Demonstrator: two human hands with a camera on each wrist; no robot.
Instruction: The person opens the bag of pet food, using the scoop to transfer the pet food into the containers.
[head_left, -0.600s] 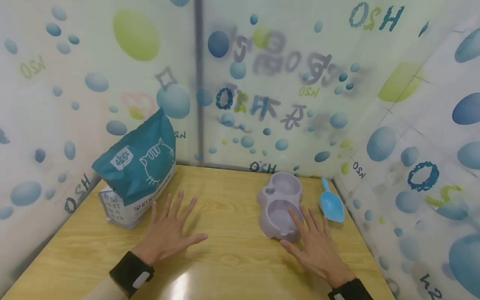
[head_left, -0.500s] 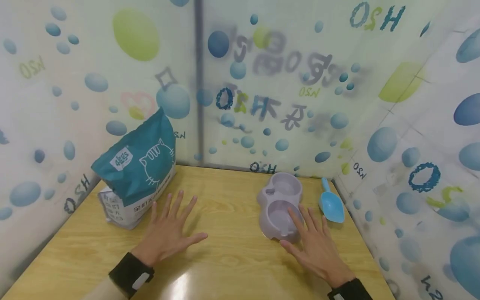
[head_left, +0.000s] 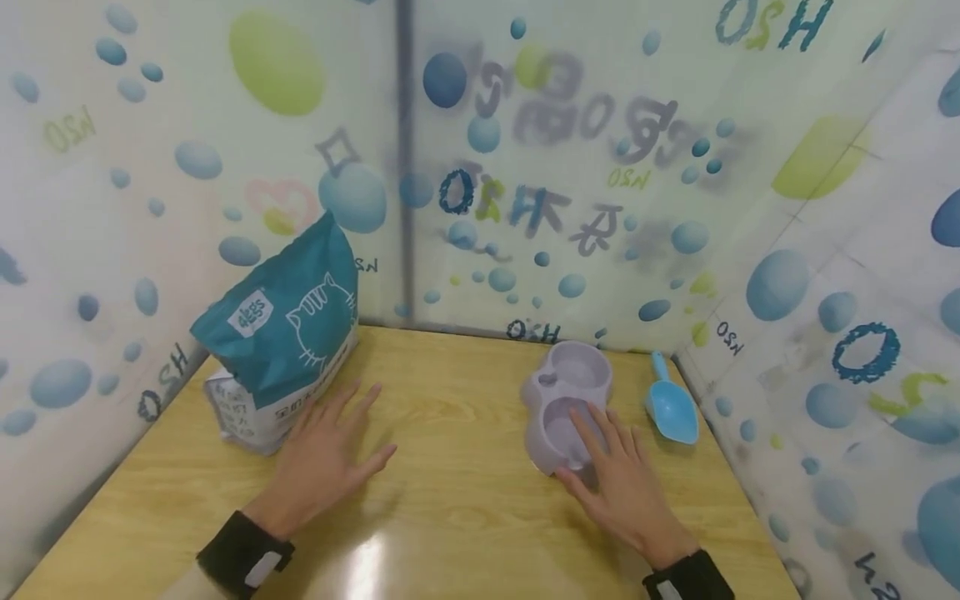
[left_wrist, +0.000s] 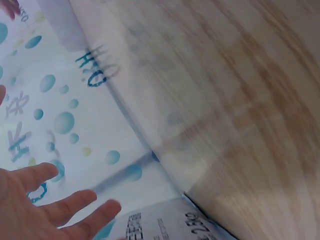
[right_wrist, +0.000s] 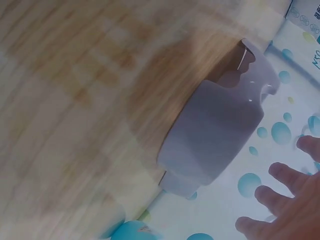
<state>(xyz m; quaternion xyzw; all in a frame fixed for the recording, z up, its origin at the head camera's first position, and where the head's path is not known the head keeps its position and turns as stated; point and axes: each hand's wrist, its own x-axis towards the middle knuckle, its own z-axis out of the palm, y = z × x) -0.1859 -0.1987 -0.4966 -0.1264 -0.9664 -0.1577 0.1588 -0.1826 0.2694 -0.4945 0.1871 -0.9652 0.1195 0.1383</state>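
A teal and white bag [head_left: 292,325] with a cat outline and a "4legs" label stands at the back left. My left hand [head_left: 318,467], fingers spread and holding nothing, is just in front of it; its fingertips overlap the bag's lower edge in the head view. The left wrist view shows those fingers beside the printed bag [left_wrist: 160,222]. On the right lies a grey-purple double pet bowl [head_left: 543,442] with two round hollows. Over its near end is my right hand [head_left: 618,492], fingers extended. In the right wrist view, the fingers look apart from the bowl [right_wrist: 215,130].
A light blue scoop [head_left: 671,412] lies right of the bowl, near the right wall. Everything stands on a wood-grain table [head_left: 450,492], enclosed behind and at both sides by white walls [head_left: 480,300] with printed bubbles and letters.
My left hand has shifted slightly left, closer to the bag. My right hand has barely moved over the bowl. The head view has shifted a little; bag, bowl and scoop stay put.
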